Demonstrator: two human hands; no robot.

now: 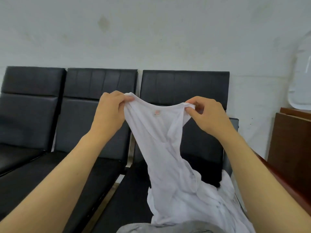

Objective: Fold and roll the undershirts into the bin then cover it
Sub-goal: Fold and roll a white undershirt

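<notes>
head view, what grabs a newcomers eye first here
A white undershirt held up mid-frame, the left hand and right hand each pinching a shoulder strap. Its hem trails onto more white cloth on the right seat of a black bench behind.

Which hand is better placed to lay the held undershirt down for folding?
Neither clearly: left hand and right hand each pinch a strap of the undershirt, level, so both should lower together.

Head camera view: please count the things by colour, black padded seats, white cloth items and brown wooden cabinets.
Black padded seats: 3
White thin undershirt held up by both hands: 1
Brown wooden cabinet: 1
Total: 5
</notes>
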